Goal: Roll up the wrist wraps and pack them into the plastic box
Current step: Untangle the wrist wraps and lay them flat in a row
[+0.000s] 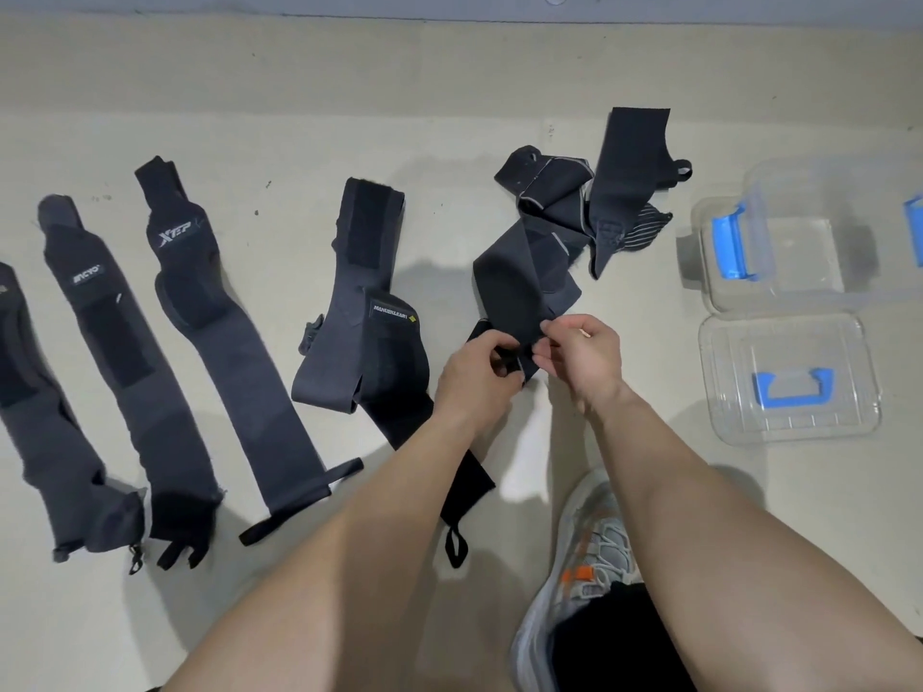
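Observation:
Several dark wrist wraps lie spread on the pale floor. My left hand [477,364] and my right hand [579,354] both pinch the near end of one black wrist wrap [509,277], whose far part runs up and right across the floor. Beyond it lies a crumpled pile of wraps [589,202]. The clear plastic box [779,257] with blue latches stands open at the right, and nothing shows inside it. Its clear lid [789,382] with a blue handle lies just in front of it.
A wrap labelled MANUEKLEAR [369,312] lies left of my hands, partly under my left forearm. Further left lie an XTEP wrap [225,332], another labelled wrap [115,372] and one cut by the left edge [30,417]. My grey shoe [574,566] is near the bottom.

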